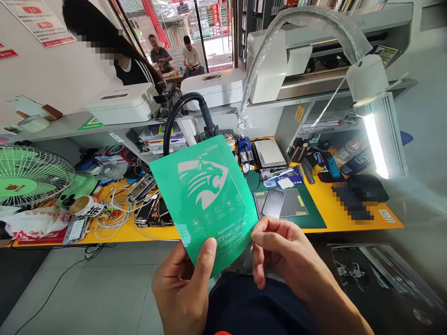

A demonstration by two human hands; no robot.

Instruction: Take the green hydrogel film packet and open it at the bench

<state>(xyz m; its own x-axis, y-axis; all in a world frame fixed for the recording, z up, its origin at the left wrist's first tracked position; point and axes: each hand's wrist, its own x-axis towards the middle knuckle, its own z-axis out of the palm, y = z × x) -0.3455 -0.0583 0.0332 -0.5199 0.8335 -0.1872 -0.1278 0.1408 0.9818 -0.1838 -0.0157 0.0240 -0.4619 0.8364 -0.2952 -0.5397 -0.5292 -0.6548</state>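
My left hand (183, 284) holds a green hydrogel film packet (206, 195) upright by its lower edge, thumb on the front. The packet carries a white tiger-head logo and the words "cutting skin hydrogel". My right hand (282, 253) pinches the packet's lower right corner, where a clear film sheet (244, 263) shows behind it. Both hands are over my lap, in front of a yellow workbench (324, 204). A phone (274, 202) lies on a green mat (310, 218) on the bench, beyond my right hand.
A lit desk lamp (379, 135) hangs at the right. A green fan (30, 177) stands at the left beside cables and several phones (148, 207). White machines sit on the shelf (70, 123) above. A person stands behind the counter; two others sit outside.
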